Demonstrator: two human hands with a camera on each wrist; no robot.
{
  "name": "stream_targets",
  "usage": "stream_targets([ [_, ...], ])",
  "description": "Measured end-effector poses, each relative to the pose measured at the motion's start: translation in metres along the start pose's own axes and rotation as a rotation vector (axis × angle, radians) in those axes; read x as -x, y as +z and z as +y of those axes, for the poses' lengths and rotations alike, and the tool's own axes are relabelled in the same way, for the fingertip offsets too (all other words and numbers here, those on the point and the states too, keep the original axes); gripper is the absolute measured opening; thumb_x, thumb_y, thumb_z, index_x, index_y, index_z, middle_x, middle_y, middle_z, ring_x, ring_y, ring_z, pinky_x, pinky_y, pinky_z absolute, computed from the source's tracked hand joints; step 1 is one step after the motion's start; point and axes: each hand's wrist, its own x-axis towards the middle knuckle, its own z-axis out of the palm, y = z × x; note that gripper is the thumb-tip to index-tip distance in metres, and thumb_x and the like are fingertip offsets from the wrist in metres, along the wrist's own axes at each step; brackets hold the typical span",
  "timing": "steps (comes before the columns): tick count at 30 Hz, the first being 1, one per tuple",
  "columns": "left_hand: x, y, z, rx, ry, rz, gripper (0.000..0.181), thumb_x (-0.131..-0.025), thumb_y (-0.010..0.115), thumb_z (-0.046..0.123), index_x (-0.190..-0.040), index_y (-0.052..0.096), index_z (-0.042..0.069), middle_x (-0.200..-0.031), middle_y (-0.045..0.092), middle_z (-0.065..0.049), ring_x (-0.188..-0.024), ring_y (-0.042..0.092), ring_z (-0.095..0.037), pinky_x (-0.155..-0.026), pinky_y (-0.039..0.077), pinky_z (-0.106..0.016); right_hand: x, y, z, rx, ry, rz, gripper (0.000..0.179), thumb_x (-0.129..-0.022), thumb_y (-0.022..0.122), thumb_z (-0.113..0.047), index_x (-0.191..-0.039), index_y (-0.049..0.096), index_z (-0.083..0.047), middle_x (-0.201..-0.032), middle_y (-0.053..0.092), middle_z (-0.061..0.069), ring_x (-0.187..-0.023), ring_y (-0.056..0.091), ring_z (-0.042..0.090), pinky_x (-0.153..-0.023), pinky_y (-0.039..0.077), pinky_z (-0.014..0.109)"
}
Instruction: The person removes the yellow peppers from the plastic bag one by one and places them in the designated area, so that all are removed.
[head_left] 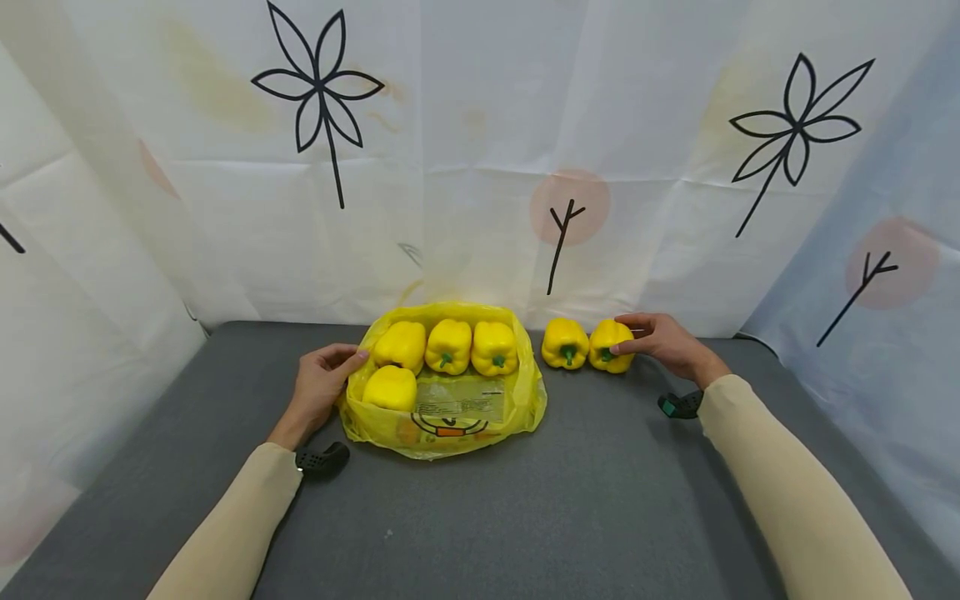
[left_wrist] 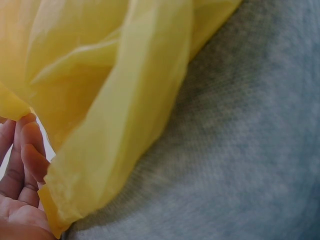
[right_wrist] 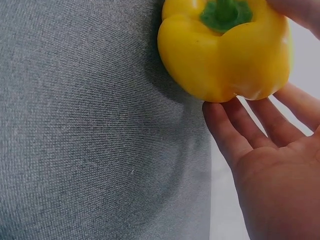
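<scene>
At the far right of the row, a yellow bell pepper [head_left: 604, 343] with a green stem has my right hand [head_left: 667, 343] around its right side. In the right wrist view, the fingertips touch the lower side of this bell pepper [right_wrist: 225, 55], and the thumb lies near its top. My left hand [head_left: 321, 382] pinches the left rim of a yellow plastic bag [head_left: 450, 446]. Inside the opened bag, three bell peppers [head_left: 448, 346] stand along the back and another bell pepper [head_left: 390, 388] sits at front left. Thin bag film [left_wrist: 135, 100] fills much of the left wrist view.
Just right of the bag stands another yellow bell pepper [head_left: 565, 342], close beside the one under my right hand. A printed label [head_left: 460, 398] shows inside the bag. Dark grey cloth covers the table [head_left: 525, 525], and a white patterned curtain [head_left: 480, 125] hangs behind it.
</scene>
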Motion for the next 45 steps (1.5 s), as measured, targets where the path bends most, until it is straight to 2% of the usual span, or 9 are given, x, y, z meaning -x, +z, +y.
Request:
stream_targets([
  [9, -0.0004, -0.0002, -0.0006, 0.006, 0.02, -0.007, 0.041, -0.098, 0.071, 0.018, -0.12, 0.064, -0.016, -0.091, 0.069, 0.01, -0.084, 0.064, -0.008, -0.072, 0.055, -0.019, -0.0034, 0.0027, -0.001, -0.048, 0.01, -0.021, 0.078, -0.096, 0.072, -0.015, -0.158, 0.027, 0.003, -0.161, 0.024, 0.029, -0.144, 0.03, 0.046, -0.115, 0.029, 0.06],
  [16, 0.0003, -0.0001, -0.0001, 0.003, 0.021, -0.01, 0.041, -0.098, 0.071, 0.019, -0.12, 0.064, -0.015, -0.091, 0.069, 0.01, -0.084, 0.064, -0.008, -0.072, 0.055, -0.02, -0.0046, 0.0047, -0.0042, -0.047, 0.022, -0.037, 0.081, -0.097, 0.072, -0.019, -0.159, 0.025, 0.002, -0.164, 0.017, 0.027, -0.148, 0.021, 0.046, -0.117, 0.021, 0.062],
  [27, 0.0005, 0.0002, 0.0004, 0.001, 0.022, -0.012, 0.041, -0.098, 0.071, 0.018, -0.12, 0.064, -0.015, -0.091, 0.069, 0.01, -0.085, 0.064, -0.008, -0.073, 0.055, -0.019, -0.0073, 0.0038, -0.0025, -0.046, 0.026, -0.065, 0.082, -0.098, 0.07, -0.02, -0.16, 0.022, 0.001, -0.166, 0.01, 0.026, -0.151, 0.012, 0.046, -0.118, 0.017, 0.063],
  [36, 0.0006, -0.0012, -0.0016, -0.013, 0.017, -0.013, 0.04, -0.098, 0.071, 0.018, -0.122, 0.064, -0.014, -0.091, 0.068, 0.011, -0.085, 0.063, -0.008, -0.073, 0.055, -0.019, -0.0081, 0.0051, -0.0019, -0.074, 0.038, -0.069, 0.08, -0.098, 0.069, -0.019, -0.16, 0.021, 0.001, -0.166, 0.009, 0.026, -0.15, 0.015, 0.045, -0.118, 0.017, 0.062],
  [45, 0.0004, -0.0004, -0.0006, -0.012, 0.02, -0.011, 0.04, -0.098, 0.071, 0.018, -0.121, 0.064, -0.014, -0.091, 0.069, 0.011, -0.084, 0.063, -0.008, -0.072, 0.055, -0.019, -0.0081, 0.006, -0.0018, -0.056, 0.043, -0.053, 0.08, -0.099, 0.068, -0.024, -0.16, 0.022, 0.001, -0.166, 0.009, 0.025, -0.15, 0.014, 0.045, -0.118, 0.018, 0.062],
])
